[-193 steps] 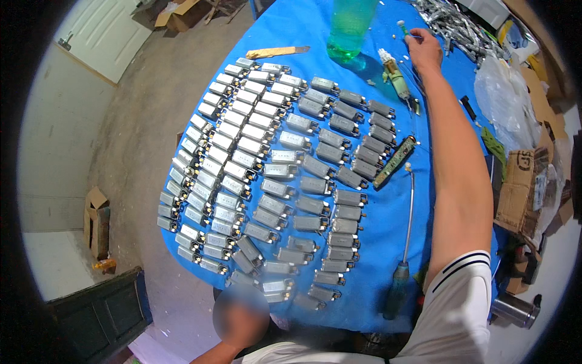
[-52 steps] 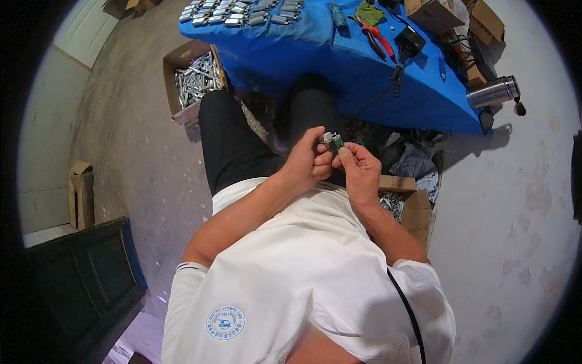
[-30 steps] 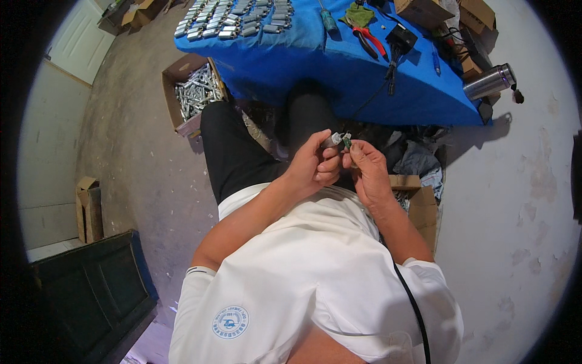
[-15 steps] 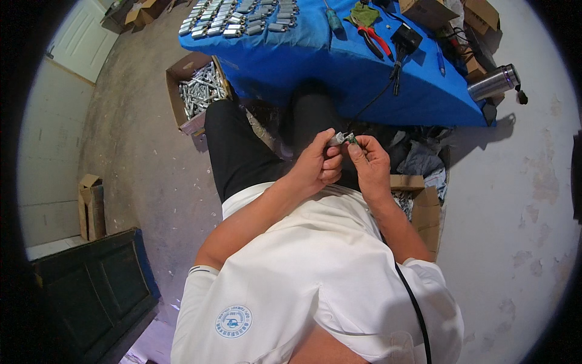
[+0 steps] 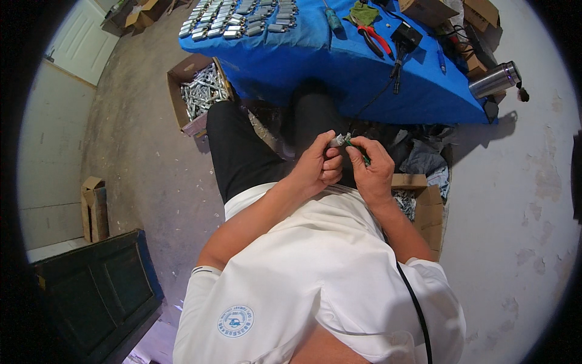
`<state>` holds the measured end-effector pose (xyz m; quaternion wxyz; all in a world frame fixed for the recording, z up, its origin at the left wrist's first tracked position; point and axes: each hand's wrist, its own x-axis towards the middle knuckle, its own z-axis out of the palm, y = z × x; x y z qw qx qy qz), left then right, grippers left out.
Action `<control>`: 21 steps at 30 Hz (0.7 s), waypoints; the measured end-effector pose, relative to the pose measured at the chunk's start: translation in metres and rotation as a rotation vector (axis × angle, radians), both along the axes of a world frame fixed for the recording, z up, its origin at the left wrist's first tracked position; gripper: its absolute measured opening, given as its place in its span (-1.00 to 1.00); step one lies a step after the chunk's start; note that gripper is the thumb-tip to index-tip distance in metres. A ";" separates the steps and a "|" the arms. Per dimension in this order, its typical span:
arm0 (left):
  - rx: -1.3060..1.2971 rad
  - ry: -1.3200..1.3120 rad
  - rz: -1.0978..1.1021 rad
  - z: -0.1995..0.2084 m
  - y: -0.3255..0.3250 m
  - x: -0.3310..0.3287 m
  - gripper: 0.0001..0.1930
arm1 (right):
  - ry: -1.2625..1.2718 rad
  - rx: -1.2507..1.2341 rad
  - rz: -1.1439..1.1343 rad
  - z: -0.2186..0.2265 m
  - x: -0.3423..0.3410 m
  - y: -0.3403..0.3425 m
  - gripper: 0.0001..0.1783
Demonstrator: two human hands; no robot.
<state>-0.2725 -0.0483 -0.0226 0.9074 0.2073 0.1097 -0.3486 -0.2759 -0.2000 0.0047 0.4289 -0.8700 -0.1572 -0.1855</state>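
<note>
Above my lap, my left hand point(image 5: 319, 162) is closed around a small silver-white casing point(image 5: 336, 141), its end poking out past the thumb. Pinched in the fingers of my right hand point(image 5: 374, 171) is a thin green circuit board point(image 5: 367, 161). The board's light-coloured tip meets the open end of the casing, or nearly so; the exact contact is too small to tell. My fingers hide much of both pieces.
Ahead stands a table with a blue cloth point(image 5: 279, 67), bearing rows of small silver casings point(image 5: 233, 21), a screwdriver point(image 5: 333, 19), red-handled pliers point(image 5: 376, 41) and a black adapter point(image 5: 406, 37). A carton of metal parts point(image 5: 203, 91) sits at left, another carton point(image 5: 429, 215) at right.
My right fingers have shifted along the green board, so more of it shows beside them. My left hand keeps its grip on the casing almost unmoved.
</note>
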 end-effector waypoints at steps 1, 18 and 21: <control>-0.007 0.000 0.001 -0.001 0.000 0.000 -0.53 | -0.034 -0.067 -0.001 0.002 0.000 -0.001 -0.82; -0.057 0.069 0.200 -0.008 0.030 -0.001 -0.56 | 0.492 0.431 -0.329 -0.011 0.003 -0.080 -0.78; -0.072 0.007 0.171 0.000 0.031 0.001 -0.56 | 0.229 0.069 -0.570 -0.048 -0.019 -0.147 -0.75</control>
